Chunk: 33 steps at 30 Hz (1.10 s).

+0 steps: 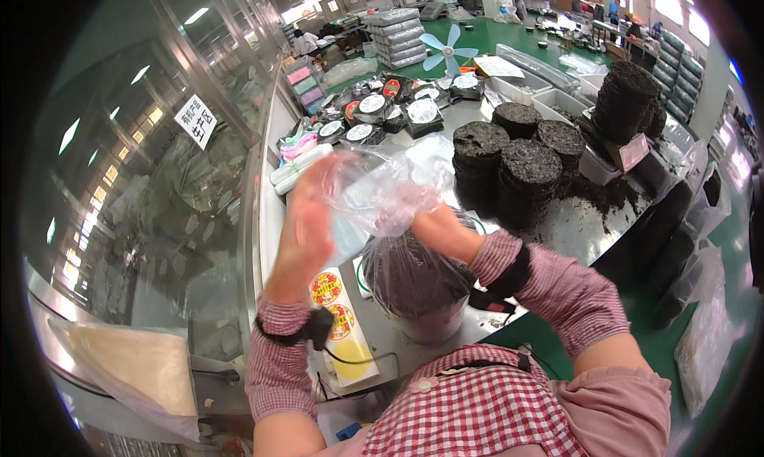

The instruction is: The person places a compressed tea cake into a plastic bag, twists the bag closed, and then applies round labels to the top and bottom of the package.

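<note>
A clear plastic bag (pixel 370 190) is pulled up over a stack of dark, round dried sheets (pixel 410 270), which look like dried seaweed. The stack stands on a pale round base (pixel 430 326) at the table's near edge. My right hand (pixel 434 226) is closed on the gathered plastic just above the stack. Raised at the bag's left side, my left hand (pixel 309 218) is smeared by motion; its fingers blend into the plastic, and I cannot tell whether they grip it. A sheet of round red and yellow stickers (pixel 346 330) lies by my left wrist.
Several stacks of dark round sheets (pixel 529 175) stand on the metal table (pixel 569 238), with crumbs beside them. Beyond are black packs with white round labels (pixel 422 111), a blue-bladed fan (pixel 448 51) and grey bins (pixel 557 103). A glass partition (pixel 159 202) runs along the left.
</note>
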Each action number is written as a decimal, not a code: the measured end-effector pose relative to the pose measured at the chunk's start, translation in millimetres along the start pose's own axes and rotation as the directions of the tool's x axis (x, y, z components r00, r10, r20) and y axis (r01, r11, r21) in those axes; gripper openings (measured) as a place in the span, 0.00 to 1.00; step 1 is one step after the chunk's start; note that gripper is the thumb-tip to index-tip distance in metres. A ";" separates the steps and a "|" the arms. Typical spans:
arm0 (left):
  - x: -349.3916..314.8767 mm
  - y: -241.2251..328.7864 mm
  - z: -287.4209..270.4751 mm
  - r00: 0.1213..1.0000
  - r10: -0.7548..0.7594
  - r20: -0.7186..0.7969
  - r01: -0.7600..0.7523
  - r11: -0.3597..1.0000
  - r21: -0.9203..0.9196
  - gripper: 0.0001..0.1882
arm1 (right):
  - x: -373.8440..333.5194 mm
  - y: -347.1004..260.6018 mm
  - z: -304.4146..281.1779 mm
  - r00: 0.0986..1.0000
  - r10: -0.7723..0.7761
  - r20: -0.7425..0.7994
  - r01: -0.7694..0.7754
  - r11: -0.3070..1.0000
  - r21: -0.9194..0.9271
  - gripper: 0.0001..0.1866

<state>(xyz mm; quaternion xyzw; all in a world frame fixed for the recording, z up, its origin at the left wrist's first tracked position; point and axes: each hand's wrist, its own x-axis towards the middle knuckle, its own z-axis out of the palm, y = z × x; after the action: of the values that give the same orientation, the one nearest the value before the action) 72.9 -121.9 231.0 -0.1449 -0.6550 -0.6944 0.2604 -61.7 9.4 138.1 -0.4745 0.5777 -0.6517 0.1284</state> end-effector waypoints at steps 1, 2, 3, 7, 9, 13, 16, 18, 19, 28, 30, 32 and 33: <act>-7.1 -7.4 -29.9 0.988 -0.046 0.145 -0.002 0.950 0.312 0.35 | 9.2 -26.4 5.9 0.998 -0.060 -0.016 0.061 0.993 0.104 0.11; -14.5 -24.2 -63.0 0.953 -0.099 0.286 -0.085 0.819 0.567 0.43 | 25.9 -35.4 8.3 0.985 -0.125 0.119 0.136 0.987 -0.089 0.11; -32.8 -43.5 -70.7 0.930 -0.229 0.287 -0.042 0.709 0.704 0.42 | 41.2 -44.3 15.0 0.950 -0.140 0.280 0.214 0.944 -0.252 0.11; -24.3 -97.4 -57.9 0.953 -0.302 -0.025 0.250 0.737 0.628 0.21 | 75.5 -40.5 29.7 0.733 -0.122 0.670 0.668 0.320 -0.672 0.19; -20.7 -121.4 -61.6 0.908 -0.331 -0.257 0.414 0.800 0.435 0.13 | 69.3 -49.4 -1.3 0.866 -0.065 0.496 0.393 0.703 -0.593 0.25; -77.0 -139.0 -184.6 0.940 -0.289 -0.183 0.071 0.688 -0.722 0.22 | 23.6 11.0 -79.4 0.960 0.172 0.219 -0.066 0.904 -0.423 0.26; -202.4 -179.4 -285.5 0.811 -0.439 -0.387 0.155 0.798 -0.582 0.20 | -53.1 90.6 -110.8 0.923 0.367 -0.117 -0.340 0.634 -0.695 0.26; -265.0 -231.6 -313.5 0.687 -0.596 -0.416 0.345 0.771 -0.535 0.20 | -111.5 189.7 -115.2 0.841 0.394 -0.370 -0.540 0.620 -0.568 0.40; -303.5 -249.1 -303.5 0.589 -0.677 -0.442 0.417 0.723 -0.552 0.17 | -129.7 210.3 -99.9 0.716 0.616 -0.328 -0.693 0.570 -0.443 0.47; -328.0 -266.9 -198.5 0.432 -0.834 -0.343 0.477 0.534 -0.698 0.18 | -155.6 224.2 -42.5 0.606 0.794 -0.050 -0.696 0.560 0.450 0.33; -316.9 -263.5 -189.3 0.506 -0.676 -0.536 0.566 0.729 -0.385 0.19 | -165.3 202.4 -49.2 0.660 0.720 -0.216 -0.645 0.690 0.330 0.28; -305.2 -251.3 -180.3 0.416 -0.683 -0.600 0.585 0.706 -0.399 0.21 | -171.0 195.1 -66.2 0.657 0.660 -0.364 -0.661 0.737 0.142 0.24; -300.8 -243.8 -178.4 0.265 -0.767 -0.585 0.528 0.623 -0.577 0.23 | -172.1 197.0 -71.2 0.619 0.681 -0.391 -0.701 0.704 0.118 0.24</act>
<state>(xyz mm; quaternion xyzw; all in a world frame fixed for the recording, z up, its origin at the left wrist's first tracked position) 210.8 -244.4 -153.3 0.4299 -0.3646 -0.8042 0.1886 -102.5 118.4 -106.8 -0.0727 0.7435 -0.6218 0.2350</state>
